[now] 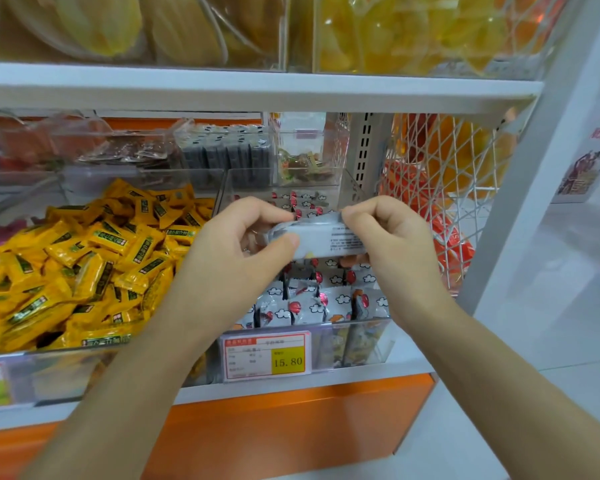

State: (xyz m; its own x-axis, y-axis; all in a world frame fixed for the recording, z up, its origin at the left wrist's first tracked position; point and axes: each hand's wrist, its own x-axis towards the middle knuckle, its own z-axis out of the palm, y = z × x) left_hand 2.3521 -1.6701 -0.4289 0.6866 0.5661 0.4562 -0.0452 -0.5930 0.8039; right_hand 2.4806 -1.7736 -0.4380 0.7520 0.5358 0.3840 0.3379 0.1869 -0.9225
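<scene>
Step in hand, prob: checking or squaring up one snack packet (326, 237) over its bin, before it gets stocked or taken away. Can't tell which way it's headed.

Packet is in the air, held level btwn both hands, printed back side facing the cam. It sits above the clear bin (357, 341) of cloud-print packets (312, 306) at the right end of the shelf's front edge (291, 381), not touching the stock below.

L hand (236, 244): fingers (284, 242) curled and clamped on the packet's left end, thumb on the near face, other fingers over the top. R hand (392, 237): fingers (357, 213) curled and pinching the top right edge/seam, thumb hidden behind the packet.

Next move, my guess: if stocking, lower it straight down into the bin, in line w/ the upright rows, and release one hand first so the packet doesn't flip. If opening, the R pinch at the seam needs to pull against the L hold. Needs care: wrapper looks slick and thin.

Nearby: yellow packets (94, 258) heaped in the bin to the left, price tag (267, 356) on the bin's front wall reading 15.80, white wire mesh (458, 188) at the shelf's right end.
</scene>
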